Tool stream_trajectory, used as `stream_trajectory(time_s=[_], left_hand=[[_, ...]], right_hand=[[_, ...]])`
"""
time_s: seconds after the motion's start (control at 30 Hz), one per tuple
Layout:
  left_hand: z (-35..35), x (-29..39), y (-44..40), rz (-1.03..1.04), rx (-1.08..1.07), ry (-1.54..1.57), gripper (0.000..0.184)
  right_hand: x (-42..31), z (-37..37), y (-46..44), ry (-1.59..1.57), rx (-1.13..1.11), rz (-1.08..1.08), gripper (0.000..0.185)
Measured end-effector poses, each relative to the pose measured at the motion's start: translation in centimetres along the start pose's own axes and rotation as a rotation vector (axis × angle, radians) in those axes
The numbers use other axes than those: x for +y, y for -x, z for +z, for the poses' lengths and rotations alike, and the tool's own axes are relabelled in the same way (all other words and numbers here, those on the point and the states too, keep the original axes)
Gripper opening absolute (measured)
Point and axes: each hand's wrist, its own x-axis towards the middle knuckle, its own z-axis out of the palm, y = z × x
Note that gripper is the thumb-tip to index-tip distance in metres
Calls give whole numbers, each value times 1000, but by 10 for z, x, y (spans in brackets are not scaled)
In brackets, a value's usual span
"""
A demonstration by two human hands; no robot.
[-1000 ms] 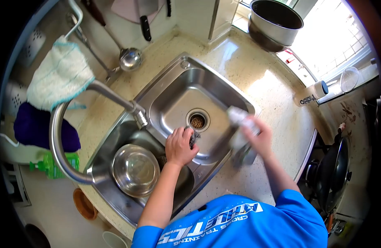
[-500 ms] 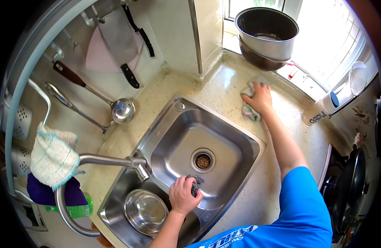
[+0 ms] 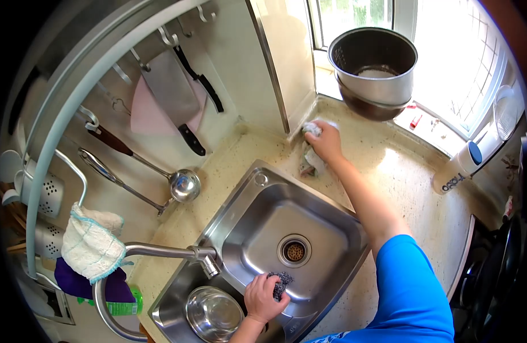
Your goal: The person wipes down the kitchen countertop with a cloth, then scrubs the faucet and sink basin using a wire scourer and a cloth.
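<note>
My left hand is closed round a dark steel scourer at the near edge of the larger sink basin. Stretched out toward the back corner, my right hand grips a crumpled light cloth pressed on the counter behind the sink. A glass bowl sits in the smaller basin, left of my left forearm. The steel faucet reaches over the divider between the basins.
Stacked pots stand by the window. A labelled cup is at the right, above the stove. Ladles, a cleaver and a knife hang at left. A white cloth drapes near the faucet.
My right hand has carried the cloth from the sink's right side to the back counter, then left toward the wall corner. My left hand still holds the scourer. The view has shifted.
</note>
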Motion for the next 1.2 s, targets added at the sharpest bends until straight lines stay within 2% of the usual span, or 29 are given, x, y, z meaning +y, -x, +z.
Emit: stream_trajectory(time_s=[0.07, 0.2, 0.27, 0.4, 0.5, 0.53, 0.6, 0.7, 0.77, 0.9, 0.97, 1.13, 1.2], left_hand=[[1, -1, -1, 1, 25, -12, 35], [3, -1, 1, -4, 14, -16, 32], [3, -2, 1, -13, 11, -26, 32], [3, -2, 1, -27, -20, -35, 32], [1, 1, -4, 16, 30, -25, 32], [1, 1, -2, 13, 23, -26, 32], [1, 1, -4, -14, -35, -8, 36], [-1, 3, -5, -26, -40, -9, 36], [-2, 4, -4, -34, -44, -19, 35], [-3, 6, -5, -34, -47, -43, 35], [-1, 5, -4, -32, -35, -32, 35], [0, 3, 1, -47, -17, -25, 34], [1, 2, -1, -32, 13, -20, 33]], right_hand=[[-39, -17, -22, -364, 330, -28, 38], [-146, -64, -86, -460, 636, -394, 39], [-171, -61, -129, -396, 893, -616, 36], [-147, -24, -150, -457, 824, -522, 41], [-88, 15, -160, -422, 978, -317, 34], [-73, 23, -151, -414, 970, -270, 36], [-44, 35, -121, -481, 667, 4, 41], [10, 61, -94, -321, 650, 59, 43], [26, 66, -74, -50, 476, 195, 44], [23, 53, -58, 44, 371, 191, 44], [27, 53, -48, 263, 254, 116, 44], [9, 45, -5, 215, 224, 24, 35], [4, 43, 6, 292, 142, -7, 30]])
